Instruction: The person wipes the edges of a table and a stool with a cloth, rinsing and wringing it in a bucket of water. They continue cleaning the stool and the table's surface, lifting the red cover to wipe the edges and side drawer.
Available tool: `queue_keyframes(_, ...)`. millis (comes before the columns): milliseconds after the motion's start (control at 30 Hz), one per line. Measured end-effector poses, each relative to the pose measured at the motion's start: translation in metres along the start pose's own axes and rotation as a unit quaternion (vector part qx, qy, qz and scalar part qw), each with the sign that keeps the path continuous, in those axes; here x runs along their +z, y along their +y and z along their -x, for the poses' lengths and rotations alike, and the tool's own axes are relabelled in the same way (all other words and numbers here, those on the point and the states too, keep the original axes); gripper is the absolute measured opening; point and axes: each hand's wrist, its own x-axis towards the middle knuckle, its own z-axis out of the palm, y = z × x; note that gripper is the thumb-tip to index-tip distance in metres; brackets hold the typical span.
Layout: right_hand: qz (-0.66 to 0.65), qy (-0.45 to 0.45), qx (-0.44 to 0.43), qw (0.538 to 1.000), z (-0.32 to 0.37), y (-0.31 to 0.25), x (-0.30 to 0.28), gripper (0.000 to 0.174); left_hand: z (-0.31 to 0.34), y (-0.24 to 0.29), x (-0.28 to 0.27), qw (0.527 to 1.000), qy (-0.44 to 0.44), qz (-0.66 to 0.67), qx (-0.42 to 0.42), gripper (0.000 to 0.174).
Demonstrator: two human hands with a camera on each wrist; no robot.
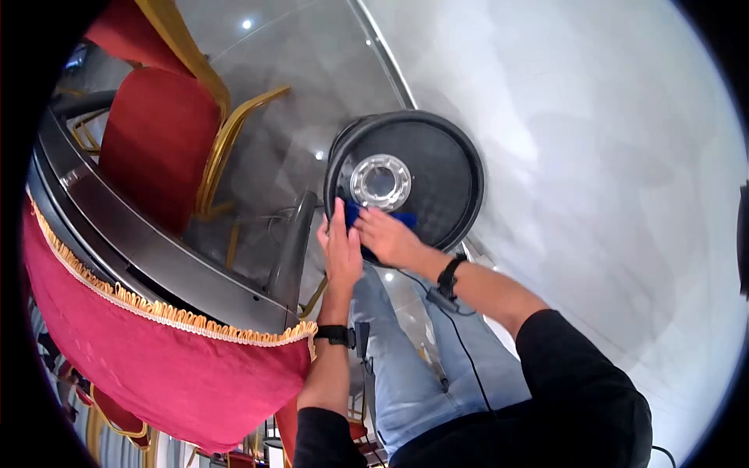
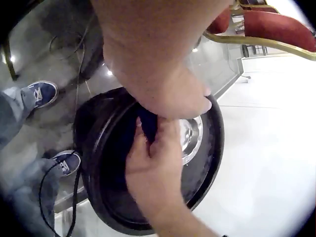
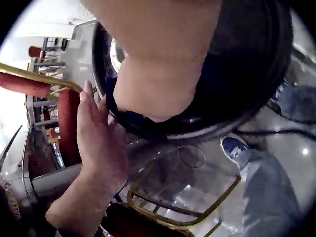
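A round black tray-like top with a raised rim holds a shiny silver metal dish and a dark blue cloth. My right hand holds the cloth near the rim, its thumb and fingers around the bunched fabric in the left wrist view. My left hand lies against the outer left side of the rim, fingers fairly straight. The right wrist view shows that left hand beside the rim, with the right hand over the cloth, its fingertips mostly hidden.
Left of the round top are a grey metal post, a curved dark frame with a fringed red cloth, and a red chair with gold legs. A thin black cable hangs by the person's legs.
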Motion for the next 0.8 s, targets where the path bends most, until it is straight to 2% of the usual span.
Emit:
queue_keyframes(67, 0.009, 0.018, -0.022, 1.000, -0.022, 0.011, -0.016, 0.039, 0.006, -0.002, -0.001, 1.000, 0.011, -0.011, 0.009, 0.065)
queue_keyframes(167, 0.138, 0.014, 0.045, 0.989, -0.047, 0.034, -0.042, 0.047, 0.021, -0.026, 0.019, 0.996, 0.018, -0.082, 0.043, 0.072)
queue_keyframes(200, 0.162, 0.012, 0.064, 0.985, -0.054, 0.046, -0.053, 0.048, 0.019, -0.015, 0.017, 0.988, -0.034, -0.148, -0.014, 0.078)
queue_keyframes(267, 0.171, 0.006, 0.088, 0.981, -0.058, 0.072, -0.076, 0.049, 0.010, -0.005, 0.011, 0.983, -0.045, -0.180, -0.012, 0.081)
queue_keyframes(300, 0.212, 0.027, 0.085, 0.973, -0.052, 0.086, -0.075, 0.050, 0.010, -0.005, 0.013, 0.979, -0.052, -0.195, -0.012, 0.083)
queue_keyframes(367, 0.286, 0.012, 0.121, 0.951, -0.035, 0.098, -0.075, 0.049, 0.013, -0.003, 0.017, 0.978, -0.041, -0.201, -0.025, 0.085)
queue_keyframes(400, 0.311, 0.002, 0.167, 0.936, -0.028, 0.106, -0.088, 0.047, 0.012, -0.002, 0.017, 0.978, -0.040, -0.201, -0.039, 0.086)
queue_keyframes(433, 0.312, 0.030, 0.176, 0.933, -0.014, 0.113, -0.097, 0.047, 0.013, -0.002, 0.016, 0.977, -0.041, -0.203, -0.053, 0.087)
queue_keyframes(500, 0.365, -0.014, 0.221, 0.905, 0.015, 0.114, -0.107, 0.050, 0.009, 0.008, 0.014, 0.971, -0.072, -0.197, -0.111, 0.087)
queue_keyframes(533, 0.367, -0.002, 0.239, 0.899, 0.034, 0.115, -0.104, 0.046, 0.006, 0.013, 0.014, 0.968, -0.086, -0.192, -0.140, 0.087)
queue_keyframes(633, 0.363, -0.074, 0.305, 0.877, 0.111, 0.091, -0.070, 0.036, 0.009, 0.014, 0.017, 0.964, -0.077, -0.214, -0.140, 0.088)
queue_keyframes(667, 0.315, -0.141, 0.362, 0.866, 0.121, 0.063, -0.062, 0.033, 0.011, 0.015, 0.016, 0.964, -0.088, -0.202, -0.152, 0.086)
queue_keyframes(733, 0.331, -0.164, 0.370, 0.852, 0.140, 0.005, -0.022, 0.033, 0.009, 0.016, 0.013, 0.962, -0.110, -0.182, -0.170, 0.083)
queue_keyframes(800, 0.156, -0.166, 0.455, 0.861, 0.118, -0.053, 0.014, 0.028, 0.012, 0.002, 0.017, 0.980, -0.085, -0.131, -0.122, 0.076)
